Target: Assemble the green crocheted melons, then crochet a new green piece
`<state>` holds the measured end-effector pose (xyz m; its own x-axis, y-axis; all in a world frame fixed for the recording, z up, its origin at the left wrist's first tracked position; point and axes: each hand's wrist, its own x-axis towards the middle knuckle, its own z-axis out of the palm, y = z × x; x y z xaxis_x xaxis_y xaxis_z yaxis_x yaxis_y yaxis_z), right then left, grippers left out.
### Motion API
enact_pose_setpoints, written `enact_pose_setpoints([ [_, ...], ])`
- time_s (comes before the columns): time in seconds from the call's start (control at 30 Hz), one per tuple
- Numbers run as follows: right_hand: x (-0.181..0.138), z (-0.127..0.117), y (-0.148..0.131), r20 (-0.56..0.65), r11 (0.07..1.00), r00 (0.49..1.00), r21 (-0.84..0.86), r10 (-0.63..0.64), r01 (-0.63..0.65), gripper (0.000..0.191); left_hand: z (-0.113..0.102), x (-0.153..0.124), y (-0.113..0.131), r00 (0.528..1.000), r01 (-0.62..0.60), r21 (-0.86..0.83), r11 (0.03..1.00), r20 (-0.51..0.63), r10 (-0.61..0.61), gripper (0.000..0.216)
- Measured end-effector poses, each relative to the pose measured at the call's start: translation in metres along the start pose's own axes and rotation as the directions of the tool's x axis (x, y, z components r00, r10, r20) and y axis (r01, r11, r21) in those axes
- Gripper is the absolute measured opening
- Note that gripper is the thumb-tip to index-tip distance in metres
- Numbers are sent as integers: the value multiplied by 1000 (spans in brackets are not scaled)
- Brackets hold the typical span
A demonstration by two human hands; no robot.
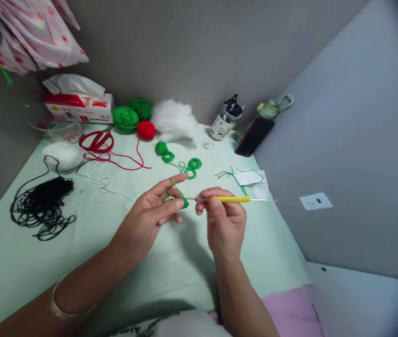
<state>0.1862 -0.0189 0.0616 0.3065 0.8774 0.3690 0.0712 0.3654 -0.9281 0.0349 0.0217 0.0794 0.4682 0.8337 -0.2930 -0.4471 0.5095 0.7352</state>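
Note:
My right hand (225, 217) grips a crochet hook (234, 200) with a yellow handle and metal ends. Its thin shaft points left and meets a small piece of green crochet work (185, 203). That piece is pinched between the thumb and fingers of my left hand (155, 206). Green yarn runs up over the raised left index finger. Behind my hands lie small coils of green yarn (194, 164) and a small green yarn ball (161, 148). The fingertips partly cover the crochet piece.
At the back stand a tissue box (79, 107), green yarn balls (126, 118), a red ball (146, 130), white stuffing (176, 120), a pen cup (222, 125) and a phone (255, 136). Red scissors (97, 142), white yarn (62, 156) and tangled black yarn (46, 201) lie left.

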Motion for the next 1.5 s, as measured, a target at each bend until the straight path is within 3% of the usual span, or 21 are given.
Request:
enact_pose_setpoints([
  [0.1,-8,4,0,64,952,982,-241,-175,186,29,4,-4,-5,999,-22,13,1000,-30,23,47],
  [0.2,-11,3,-1,79,863,939,-373,-335,340,38,4,-3,-5,993,115,-72,991,10,-115,40],
  [0.3,-5,0,-4,-61,978,984,-137,-170,160,24,1,-1,1,992,129,-102,986,21,-127,30],
  [0.4,1,1,-6,-33,993,999,119,17,-13,18,0,-2,2,1000,17,0,1000,16,-17,31],
  [0.5,1,4,-4,13,997,1000,68,21,-22,13,0,-5,-3,999,-41,146,988,38,36,37],
  [0.6,0,4,-2,-22,994,996,79,84,-82,12,-1,-6,-6,998,-42,210,977,47,32,36],
  [0.77,6,1,-3,-14,932,966,267,260,-247,16,-1,-5,-3,999,-32,226,973,20,28,36],
  [1.0,10,-1,-7,33,915,962,302,272,-269,20,1,-5,1,998,-60,210,976,5,60,31],
  [1.3,0,-4,-12,21,999,999,-2,37,-37,17,-2,-7,0,989,-116,379,918,-37,140,35],
  [1.5,-4,-3,-9,114,957,973,-187,-202,221,22,3,-8,-2,938,-243,584,775,-64,341,33],
])
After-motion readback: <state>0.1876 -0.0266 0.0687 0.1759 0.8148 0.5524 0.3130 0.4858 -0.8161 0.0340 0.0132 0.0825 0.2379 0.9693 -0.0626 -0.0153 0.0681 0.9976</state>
